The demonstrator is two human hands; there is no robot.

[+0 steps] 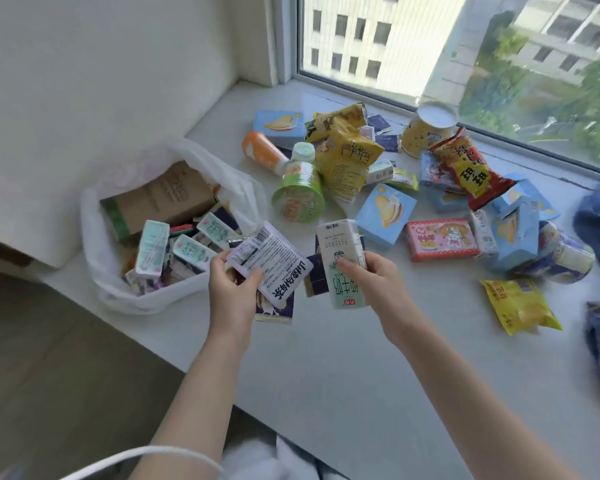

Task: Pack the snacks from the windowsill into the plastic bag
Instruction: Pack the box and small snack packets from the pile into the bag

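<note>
We are pinching a pale pouch (271, 261) in our left hand (231, 289), thumb on its printed face and fingers curled behind it, just beside the mouth of the plastic bag (118, 292). Our right hand (371, 282) is gripping a milk carton (343, 261), fingers wrapped round it, above the windowsill (361, 358). The bag is sitting at the sill's left end and is holding a brown box (167, 199) and several small mint cartons (149, 249), so we are judging the packing roughly a third done. Waiting loose on the sill are a green cup (298, 195), an orange bottle (262, 148), yellow crisp bags (347, 157), blue boxes (385, 213), a red packet (471, 168), a pink packet (440, 239), a yellow tub (426, 129) and a yellow sachet (520, 311).
</note>
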